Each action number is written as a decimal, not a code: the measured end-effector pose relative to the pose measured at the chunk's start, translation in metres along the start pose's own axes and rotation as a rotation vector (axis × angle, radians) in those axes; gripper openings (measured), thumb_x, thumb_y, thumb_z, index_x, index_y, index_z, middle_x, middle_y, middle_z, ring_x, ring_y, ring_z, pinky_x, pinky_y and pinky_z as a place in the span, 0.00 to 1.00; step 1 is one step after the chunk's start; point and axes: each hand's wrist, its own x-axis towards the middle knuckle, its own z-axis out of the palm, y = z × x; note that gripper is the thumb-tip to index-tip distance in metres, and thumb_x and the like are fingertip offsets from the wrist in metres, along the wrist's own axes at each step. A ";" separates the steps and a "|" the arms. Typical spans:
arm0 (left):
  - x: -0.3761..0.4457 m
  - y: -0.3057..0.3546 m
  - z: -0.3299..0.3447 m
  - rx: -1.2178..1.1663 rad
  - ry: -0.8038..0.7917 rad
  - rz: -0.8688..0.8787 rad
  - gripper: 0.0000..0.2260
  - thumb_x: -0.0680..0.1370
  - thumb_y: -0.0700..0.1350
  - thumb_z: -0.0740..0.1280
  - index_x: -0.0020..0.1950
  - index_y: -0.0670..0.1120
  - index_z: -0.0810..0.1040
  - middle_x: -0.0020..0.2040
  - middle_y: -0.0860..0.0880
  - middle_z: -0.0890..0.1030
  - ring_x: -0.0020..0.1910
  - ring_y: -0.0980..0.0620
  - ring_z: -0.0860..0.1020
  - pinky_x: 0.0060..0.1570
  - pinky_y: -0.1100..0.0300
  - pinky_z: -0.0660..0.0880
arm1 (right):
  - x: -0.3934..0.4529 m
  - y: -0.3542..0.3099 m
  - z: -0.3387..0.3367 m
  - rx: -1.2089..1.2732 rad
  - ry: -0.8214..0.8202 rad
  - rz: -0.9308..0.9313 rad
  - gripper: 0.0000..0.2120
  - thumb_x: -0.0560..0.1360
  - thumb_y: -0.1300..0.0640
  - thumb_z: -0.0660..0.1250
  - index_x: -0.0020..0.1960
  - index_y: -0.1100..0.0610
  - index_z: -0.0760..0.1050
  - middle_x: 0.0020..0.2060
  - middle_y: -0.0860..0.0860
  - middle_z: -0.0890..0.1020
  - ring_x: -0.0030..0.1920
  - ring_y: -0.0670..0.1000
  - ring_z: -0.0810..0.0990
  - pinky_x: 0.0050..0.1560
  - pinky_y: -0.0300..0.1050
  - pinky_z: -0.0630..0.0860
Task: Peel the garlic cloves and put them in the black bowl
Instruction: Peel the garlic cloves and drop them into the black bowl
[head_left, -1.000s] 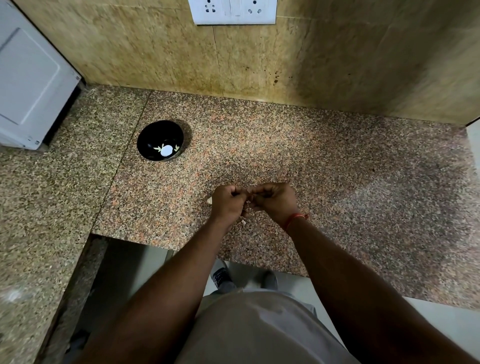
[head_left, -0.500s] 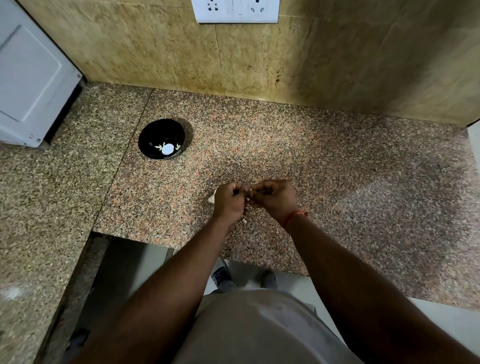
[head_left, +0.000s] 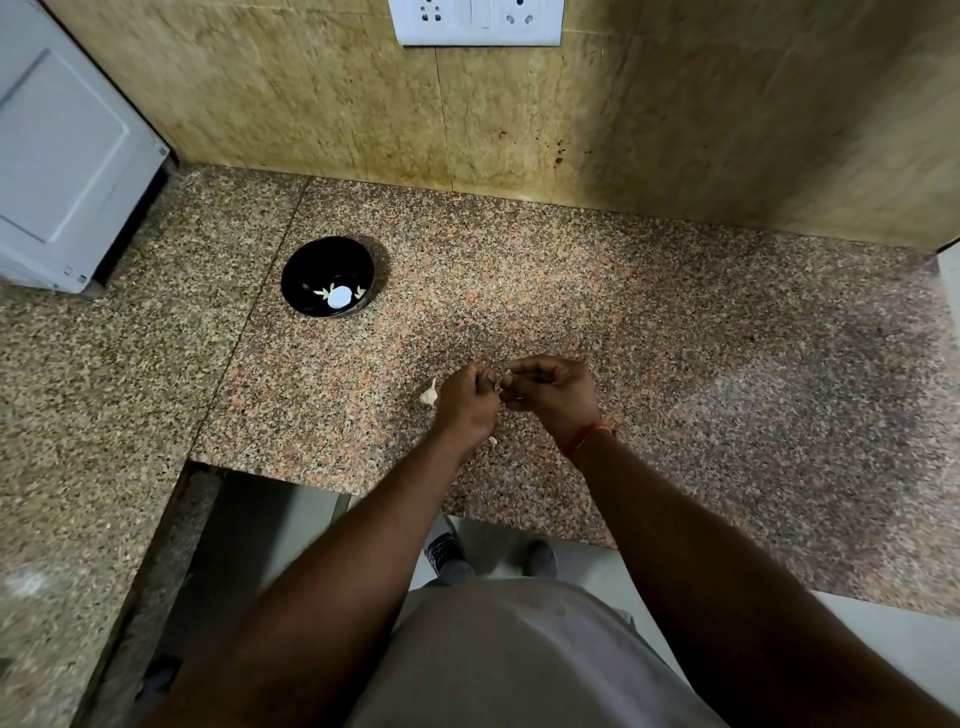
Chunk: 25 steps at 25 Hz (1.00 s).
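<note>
Granite surface (head_left: 675, 338) fills most of the view, tan tiled wall (head_left: 675, 130) behind with a white socket plate (head_left: 480, 21), white appliance (head_left: 67, 156) at far left. Black bowl (head_left: 328, 260) sits back-left on the surface, well apart from the hands; a few pale peeled cloves (head_left: 323, 292) lie in its bottom next to a bright white spot, likely glare. Left hand (head_left: 465, 405) and right hand (head_left: 553, 395) meet knuckle to knuckle above the surface near its front edge, each grip curled in, fingertips pinching one small garlic clove (head_left: 503, 375) between them; only a sliver of it shows. Red thread band (head_left: 592, 434) on the right wrist. The rest of the garlic bulb (head_left: 429, 395) lies on the surface just beside the left hand. Small skin flakes (head_left: 492, 440) lie under the wrists. Judgement: clove is light, firm, slick once bare; skin is papery and tears. Best hold is a pinch at the blunt root end with one hand, stripping skin toward the tip with the other. Main risk is the bare clove squirting out.
</note>
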 end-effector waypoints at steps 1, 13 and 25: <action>-0.001 -0.002 0.000 -0.026 0.006 -0.012 0.12 0.86 0.47 0.60 0.43 0.49 0.72 0.40 0.45 0.77 0.38 0.45 0.75 0.38 0.47 0.76 | 0.000 0.001 -0.001 0.061 -0.003 0.018 0.08 0.73 0.67 0.76 0.52 0.64 0.84 0.42 0.61 0.87 0.42 0.59 0.86 0.45 0.55 0.85; -0.009 -0.008 -0.002 -0.168 0.069 0.007 0.04 0.76 0.32 0.74 0.46 0.39 0.81 0.38 0.40 0.84 0.27 0.52 0.82 0.28 0.57 0.80 | -0.010 0.011 -0.011 0.289 -0.058 0.148 0.12 0.75 0.72 0.70 0.57 0.63 0.81 0.46 0.63 0.84 0.41 0.55 0.85 0.42 0.50 0.84; -0.011 -0.012 0.004 -0.084 0.047 0.170 0.03 0.73 0.37 0.77 0.44 0.44 0.86 0.37 0.46 0.86 0.34 0.45 0.86 0.36 0.43 0.84 | -0.008 0.029 -0.017 0.130 0.031 0.123 0.08 0.74 0.68 0.74 0.53 0.62 0.85 0.45 0.61 0.87 0.45 0.59 0.85 0.53 0.64 0.83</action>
